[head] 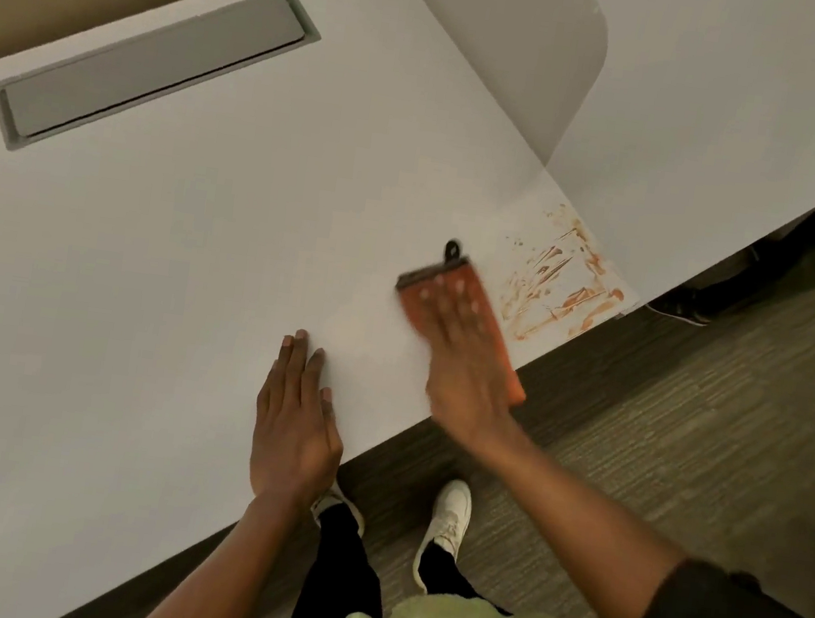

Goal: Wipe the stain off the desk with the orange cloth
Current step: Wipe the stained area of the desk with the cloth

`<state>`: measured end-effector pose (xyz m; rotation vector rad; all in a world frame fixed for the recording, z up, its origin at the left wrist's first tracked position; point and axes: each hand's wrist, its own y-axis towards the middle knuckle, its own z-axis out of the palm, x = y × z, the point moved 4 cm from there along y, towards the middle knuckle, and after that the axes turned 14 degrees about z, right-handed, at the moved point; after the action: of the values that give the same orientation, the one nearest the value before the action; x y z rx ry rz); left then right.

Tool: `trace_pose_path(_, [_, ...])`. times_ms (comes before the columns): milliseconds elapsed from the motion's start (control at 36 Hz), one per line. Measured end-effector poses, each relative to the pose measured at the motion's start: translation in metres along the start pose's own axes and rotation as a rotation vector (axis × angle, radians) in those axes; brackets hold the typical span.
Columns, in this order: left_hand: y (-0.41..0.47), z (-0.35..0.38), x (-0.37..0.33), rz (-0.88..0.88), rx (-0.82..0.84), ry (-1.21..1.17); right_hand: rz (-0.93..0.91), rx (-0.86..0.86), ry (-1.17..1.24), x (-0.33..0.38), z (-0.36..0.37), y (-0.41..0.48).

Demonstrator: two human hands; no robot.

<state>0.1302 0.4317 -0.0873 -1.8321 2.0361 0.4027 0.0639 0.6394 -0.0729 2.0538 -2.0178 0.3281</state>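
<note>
An orange cloth [489,322] with a dark edge and a small black loop lies flat on the white desk [195,255] near its front edge. My right hand [461,357] presses down on the cloth with fingers spread; it is blurred by motion. A reddish-brown smeared stain [562,282] covers the desk's front right corner, just to the right of the cloth. My left hand [295,418] rests flat on the desk to the left of the cloth, holding nothing.
A grey cable hatch [152,67] is set into the desk at the back left. A rounded divider panel [532,55] stands behind the stain, with a second desk [731,118] beyond. The desk edge runs diagonally; my feet and carpet lie below.
</note>
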Motion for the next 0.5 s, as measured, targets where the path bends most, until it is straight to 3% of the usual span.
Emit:
trace_pose_path(194, [-0.001,-0.002,-0.002,-0.013,0.013,0.004,0.177,0.014,-0.126,-0.029,-0.001,0.098])
trace_pose_path(417, [0.001,0.001,0.000,-0.013,0.014,0.020,0.037,0.096,0.034,0.006,0.006,-0.030])
trace_pose_path(500, [0.002,0.002,0.000,-0.015,0.008,0.022,0.016,0.070,0.006,-0.007,0.003,-0.026])
